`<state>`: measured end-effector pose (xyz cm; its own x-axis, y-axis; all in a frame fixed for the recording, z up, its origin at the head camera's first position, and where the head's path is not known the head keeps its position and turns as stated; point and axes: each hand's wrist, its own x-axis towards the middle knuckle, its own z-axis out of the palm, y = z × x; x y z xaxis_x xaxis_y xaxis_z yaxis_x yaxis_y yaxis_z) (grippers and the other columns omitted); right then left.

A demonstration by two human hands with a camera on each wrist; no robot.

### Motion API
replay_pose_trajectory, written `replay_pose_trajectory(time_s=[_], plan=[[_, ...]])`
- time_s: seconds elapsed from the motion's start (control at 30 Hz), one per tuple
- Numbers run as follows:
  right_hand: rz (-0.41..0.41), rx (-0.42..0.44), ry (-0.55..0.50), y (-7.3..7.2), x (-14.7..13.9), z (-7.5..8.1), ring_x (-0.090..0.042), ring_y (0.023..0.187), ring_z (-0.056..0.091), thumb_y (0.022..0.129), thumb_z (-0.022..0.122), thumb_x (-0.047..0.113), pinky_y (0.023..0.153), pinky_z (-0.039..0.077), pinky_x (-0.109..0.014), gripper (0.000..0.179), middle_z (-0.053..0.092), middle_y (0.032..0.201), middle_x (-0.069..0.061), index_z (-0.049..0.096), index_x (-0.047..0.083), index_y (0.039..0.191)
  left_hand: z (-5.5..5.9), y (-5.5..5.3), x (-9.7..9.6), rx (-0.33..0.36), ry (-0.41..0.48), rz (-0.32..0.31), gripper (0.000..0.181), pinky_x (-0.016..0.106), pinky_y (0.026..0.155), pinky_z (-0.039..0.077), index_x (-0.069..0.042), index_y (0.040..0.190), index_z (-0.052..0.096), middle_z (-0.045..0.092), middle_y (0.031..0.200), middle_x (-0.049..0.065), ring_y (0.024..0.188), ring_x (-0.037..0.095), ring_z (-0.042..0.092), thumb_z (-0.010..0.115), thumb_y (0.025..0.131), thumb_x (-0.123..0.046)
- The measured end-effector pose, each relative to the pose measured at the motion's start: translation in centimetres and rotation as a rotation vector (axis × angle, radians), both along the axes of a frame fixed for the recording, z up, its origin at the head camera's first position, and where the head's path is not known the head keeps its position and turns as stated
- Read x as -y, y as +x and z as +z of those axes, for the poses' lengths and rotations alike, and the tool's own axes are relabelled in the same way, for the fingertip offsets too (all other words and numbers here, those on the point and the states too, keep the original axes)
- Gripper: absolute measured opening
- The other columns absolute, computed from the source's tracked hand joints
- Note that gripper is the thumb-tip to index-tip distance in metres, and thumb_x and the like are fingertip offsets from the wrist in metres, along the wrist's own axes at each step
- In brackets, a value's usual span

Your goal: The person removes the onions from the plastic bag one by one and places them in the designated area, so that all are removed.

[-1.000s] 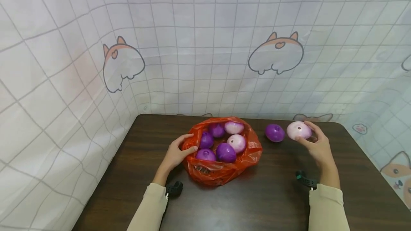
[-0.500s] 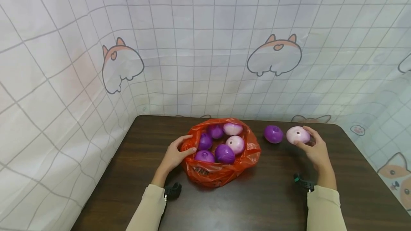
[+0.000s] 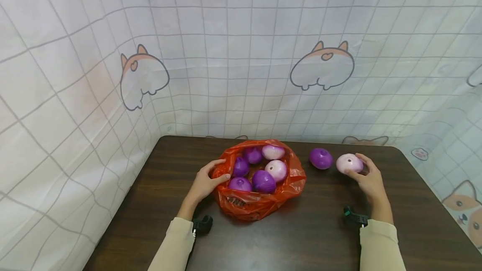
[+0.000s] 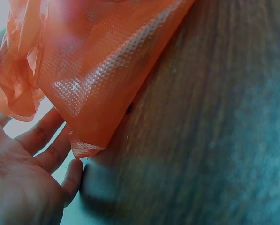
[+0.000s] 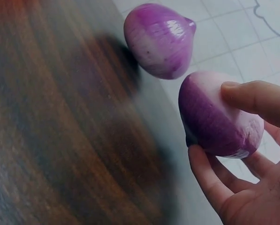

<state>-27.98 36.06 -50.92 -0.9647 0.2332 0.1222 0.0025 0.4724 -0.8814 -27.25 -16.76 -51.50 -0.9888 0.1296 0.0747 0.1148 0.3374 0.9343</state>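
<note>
A red plastic bag (image 3: 260, 210) sits on the table with its mouth spread wide, several purple and whitish onions inside. My left hand (image 3: 205, 183) grips the bag's left rim, the thumb lying over the edge; in the left wrist view a corner of the bag (image 4: 102, 93) hangs beside the fingers. At the right, my right hand (image 3: 370, 181) holds a pale onion (image 3: 348, 163) between thumb and fingers, at or just above the tabletop. Its darker purple side shows in the right wrist view. A purple onion (image 3: 321, 158) rests just left of the held one.
The dark wooden table (image 3: 301, 237) reaches back to a white gridded cloth (image 3: 241, 53) with cartoon corgis, which also rises at the left and right. Dark straps with small devices (image 3: 203, 224) sit on both wrists.
My right hand has come down a little with the pale onion, closer to the tabletop. My left hand keeps its grip on the bag's rim. The head view has tilted slightly.
</note>
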Motion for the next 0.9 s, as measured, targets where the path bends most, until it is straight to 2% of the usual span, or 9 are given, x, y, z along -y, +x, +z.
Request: replay_pose_trajectory(time_s=[0.2,0.57,0.9], plan=[[0.015,0.037,0.022,0.0,-0.4,-0.5,-0.009,0.101,0.046,0.087,0.072,0.029,0.072,0.042,-0.015,0.075,0.035,0.148,-0.021,0.032,0.016,0.15,0.0,0.0,-0.1,-0.002,0.004,-0.008,0.054,0.041,0.085,0.056,-0.043,0.127,0.055,0.061,0.122,-0.002,0.106,0.023,0.061,0.075,0.078,-0.051],[0.024,0.019,0.007,-0.5,-0.2,-0.9,0.0,0.095,0.045,0.086,0.073,0.023,0.072,0.042,-0.015,0.075,0.035,0.146,-0.017,0.032,0.018,0.15,0.0,0.0,0.0,0.013,-0.002,-0.005,0.053,0.04,0.086,0.056,-0.045,0.126,0.055,0.061,0.123,-0.002,0.107,0.023,0.061,0.075,0.078,-0.052],[0.048,0.039,0.036,-1.2,-0.2,-0.9,-0.014,0.104,0.046,0.087,0.072,0.02,0.074,0.041,-0.019,0.076,0.037,0.146,-0.02,0.031,0.02,0.15,0.0,0.1,0.0,0.002,-0.001,0.001,0.055,0.04,0.085,0.056,-0.041,0.128,0.056,0.062,0.121,-0.001,0.106,0.022,0.061,0.076,0.078,-0.05]])
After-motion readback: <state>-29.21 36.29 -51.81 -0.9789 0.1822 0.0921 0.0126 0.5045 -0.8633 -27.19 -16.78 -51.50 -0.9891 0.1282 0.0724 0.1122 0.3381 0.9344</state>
